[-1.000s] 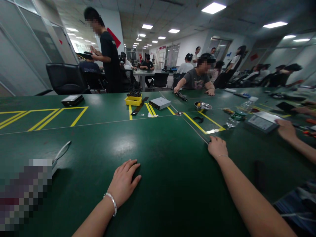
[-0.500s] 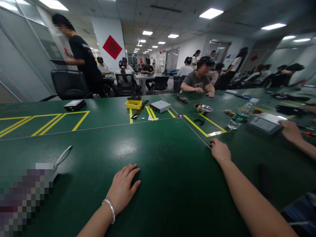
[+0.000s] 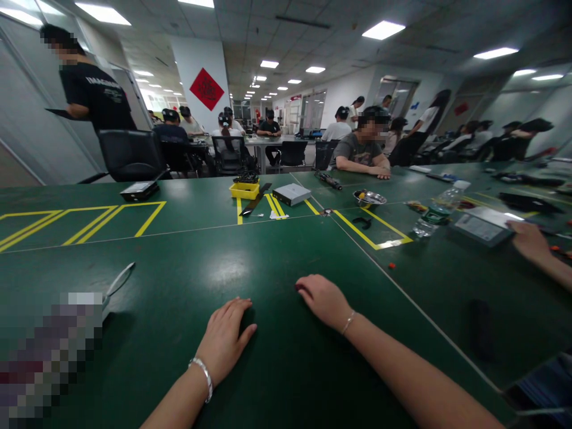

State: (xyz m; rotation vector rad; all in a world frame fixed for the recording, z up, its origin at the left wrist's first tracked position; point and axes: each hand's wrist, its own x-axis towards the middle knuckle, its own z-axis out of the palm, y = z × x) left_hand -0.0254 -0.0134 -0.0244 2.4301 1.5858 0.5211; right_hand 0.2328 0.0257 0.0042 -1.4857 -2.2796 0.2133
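Note:
My left hand (image 3: 227, 336) lies palm down on the green table (image 3: 277, 250), fingers stretched out and thumb apart, holding nothing. A silver bangle circles that wrist. My right hand (image 3: 324, 301) is over the table to its right, fingers curled down and in. Whatever the fingers hold, if anything, is hidden beneath them. Right of this hand, a small orange piece (image 3: 391, 266) lies past the seam in the table. A black curved part (image 3: 362, 223) rests inside the yellow tape outline (image 3: 393, 243) farther back.
Toward the back are a yellow bin (image 3: 244, 190), a grey box (image 3: 291, 194) and a metal bowl (image 3: 369, 198). A plastic bottle (image 3: 440, 210) stands at right, near a co-worker's hand (image 3: 531, 241) at a flat grey box (image 3: 481, 225). A blurred-out object (image 3: 53, 357) occupies the left front.
My right hand has moved left from beyond the seam toward my left hand, uncovering the orange piece. My left hand stays put. A standing person at far left has moved farther left.

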